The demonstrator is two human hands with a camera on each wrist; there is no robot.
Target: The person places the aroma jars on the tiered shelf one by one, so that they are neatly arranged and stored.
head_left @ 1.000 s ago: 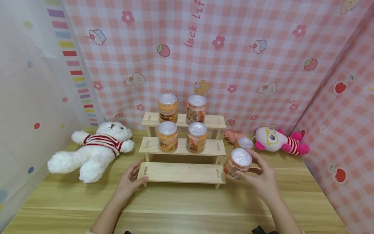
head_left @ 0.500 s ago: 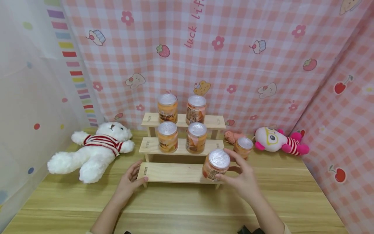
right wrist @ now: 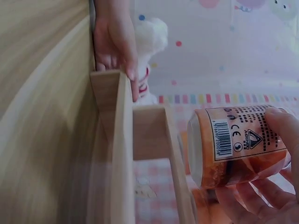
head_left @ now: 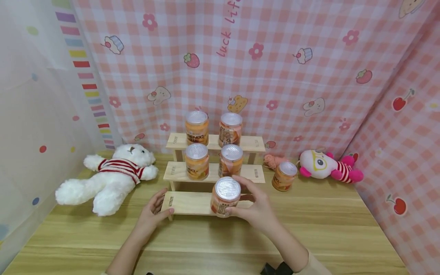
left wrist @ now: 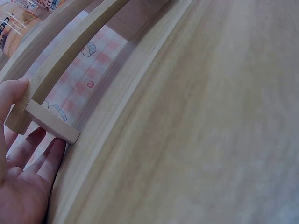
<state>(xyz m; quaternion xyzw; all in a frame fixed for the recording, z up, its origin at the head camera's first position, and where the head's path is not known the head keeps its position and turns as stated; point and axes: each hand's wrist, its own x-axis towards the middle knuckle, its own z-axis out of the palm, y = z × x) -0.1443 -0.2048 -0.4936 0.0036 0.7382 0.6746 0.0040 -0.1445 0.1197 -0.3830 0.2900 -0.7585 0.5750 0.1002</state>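
My right hand (head_left: 252,206) grips an orange-labelled can (head_left: 223,204) with a silver lid, thumb on the near side and fingers behind. In the right wrist view, the can (right wrist: 240,142) shows its barcode and hangs apart from the stand's boards. Below it is the lowest board (head_left: 190,202) of a three-step wooden display stand. At that board's left end, my left hand (head_left: 152,210) holds on with the thumb on the edge; in the left wrist view its fingers (left wrist: 49,158) lie beside the stand's leg (left wrist: 53,122). Similar cans stand in pairs on the middle board (head_left: 175,172) and top board (head_left: 213,139).
Another can (head_left: 284,177) stands on the table (head_left: 326,229) right of the stand, near a pink yarn bundle (head_left: 273,161). A white teddy bear (head_left: 113,175) lies left, and a pink plush toy (head_left: 326,166) lies right. A checked curtain (head_left: 292,76) hangs behind.
My right hand has carried the can leftward from the table beside the stand to over the lowest board. The can on the table is now uncovered. My left hand has stayed put.
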